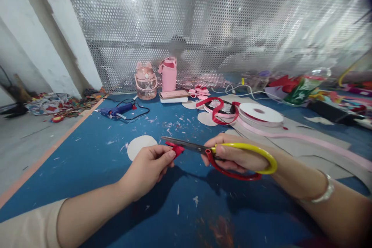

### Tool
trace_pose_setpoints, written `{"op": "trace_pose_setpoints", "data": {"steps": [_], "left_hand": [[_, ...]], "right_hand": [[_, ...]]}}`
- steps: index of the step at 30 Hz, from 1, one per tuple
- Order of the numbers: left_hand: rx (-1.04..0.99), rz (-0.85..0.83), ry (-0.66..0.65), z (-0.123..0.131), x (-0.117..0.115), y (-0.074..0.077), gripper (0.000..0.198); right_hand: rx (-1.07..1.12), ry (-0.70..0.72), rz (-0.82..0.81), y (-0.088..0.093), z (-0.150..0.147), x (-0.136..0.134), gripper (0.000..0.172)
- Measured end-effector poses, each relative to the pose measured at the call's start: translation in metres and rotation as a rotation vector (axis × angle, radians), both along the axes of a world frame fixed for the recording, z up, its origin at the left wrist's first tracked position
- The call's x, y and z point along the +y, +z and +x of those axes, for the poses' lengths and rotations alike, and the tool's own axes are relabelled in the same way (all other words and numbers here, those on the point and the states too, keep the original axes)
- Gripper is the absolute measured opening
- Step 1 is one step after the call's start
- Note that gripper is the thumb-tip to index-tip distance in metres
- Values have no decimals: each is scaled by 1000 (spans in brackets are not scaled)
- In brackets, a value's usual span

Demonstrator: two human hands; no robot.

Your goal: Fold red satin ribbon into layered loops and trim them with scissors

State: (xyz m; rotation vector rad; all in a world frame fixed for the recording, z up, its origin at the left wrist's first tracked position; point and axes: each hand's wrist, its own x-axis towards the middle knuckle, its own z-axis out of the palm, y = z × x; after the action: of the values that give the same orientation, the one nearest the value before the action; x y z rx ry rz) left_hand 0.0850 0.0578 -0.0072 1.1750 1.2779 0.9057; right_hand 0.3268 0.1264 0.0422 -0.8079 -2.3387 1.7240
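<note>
Pinched between the thumb and fingers of my left hand [149, 168] is a small folded piece of red ribbon [178, 150]. My right hand [229, 153] grips a pair of scissors [190, 146] with one yellow and one red handle. Their dark blades point left and lie right at the top of the ribbon piece; whether they touch it I cannot tell. Behind my left hand a pale paper circle [141, 145] lies flat on the blue table [116, 209], partly hidden by the hand.
A red ribbon roll [222, 107] and a white spool [260, 114] with pink ribbon sit beyond my right hand, over grey card [314, 143]. A blue glue gun [116, 110] with a cord lies back left. Two bottles and a phone [174, 95] stand before a perforated metal screen [174, 15].
</note>
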Motion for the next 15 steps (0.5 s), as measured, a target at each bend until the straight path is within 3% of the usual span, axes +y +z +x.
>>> {"op": "trace_pose_setpoints", "data": {"steps": [2,8,15], "left_hand": [[32,-14,-3,-1,2,1,34],[-67,-105,-4,-2,7,7,36],[-110,-9,152,-8,1,7,45]], "right_hand": [[72,-86,-8,-2,4,9,61],[387,-541,-20,-4,21,45,62],[721,-998,193,8,56,77,52]]}}
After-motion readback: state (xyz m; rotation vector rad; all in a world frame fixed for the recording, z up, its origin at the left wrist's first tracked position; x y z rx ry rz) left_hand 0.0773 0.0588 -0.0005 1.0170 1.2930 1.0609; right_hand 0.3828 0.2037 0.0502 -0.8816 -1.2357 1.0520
